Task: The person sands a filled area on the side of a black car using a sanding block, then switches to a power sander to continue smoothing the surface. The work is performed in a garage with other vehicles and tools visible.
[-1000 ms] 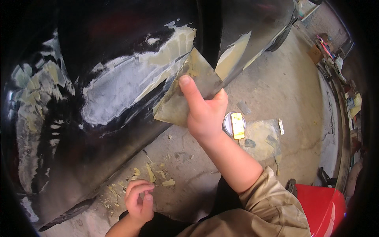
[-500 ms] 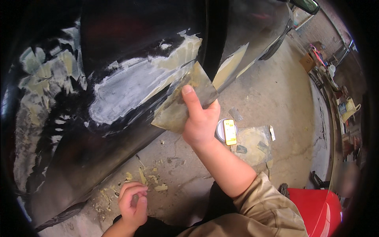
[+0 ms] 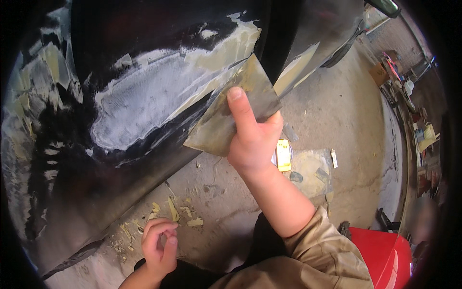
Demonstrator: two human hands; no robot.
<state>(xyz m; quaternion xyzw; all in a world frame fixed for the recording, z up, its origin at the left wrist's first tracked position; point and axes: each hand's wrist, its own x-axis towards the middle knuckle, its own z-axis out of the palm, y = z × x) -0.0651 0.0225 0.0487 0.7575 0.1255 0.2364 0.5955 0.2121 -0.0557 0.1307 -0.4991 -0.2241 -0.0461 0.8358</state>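
Observation:
My right hand (image 3: 255, 139) grips a thin, rectangular, stained grey-tan plate (image 3: 231, 115), its thumb flat on the upper face and the fingers hidden underneath. In view the plate overlaps the lower part of a black car door panel (image 3: 159, 26); whether it touches cannot be told. Beside it on the panel is a long patch of grey and pale yellow filler (image 3: 144, 96). Lower down, my left hand (image 3: 160, 245) hangs loosely curled, thumb apart from the fingers, with nothing visible in it.
Filler scraps (image 3: 175, 209) litter the concrete floor under the car. Right of my forearm lie a lit yellow-edged phone (image 3: 284, 155), a filler-smeared sheet (image 3: 313, 164) and a small white tube (image 3: 333, 158). A red panel (image 3: 380, 255) stands at lower right, cluttered shelves (image 3: 418, 139) beyond.
The right hand and plate have shifted slightly up and right in view, now covering most of the round lid beneath the phone. The car has slid left in view; the left hand barely changed.

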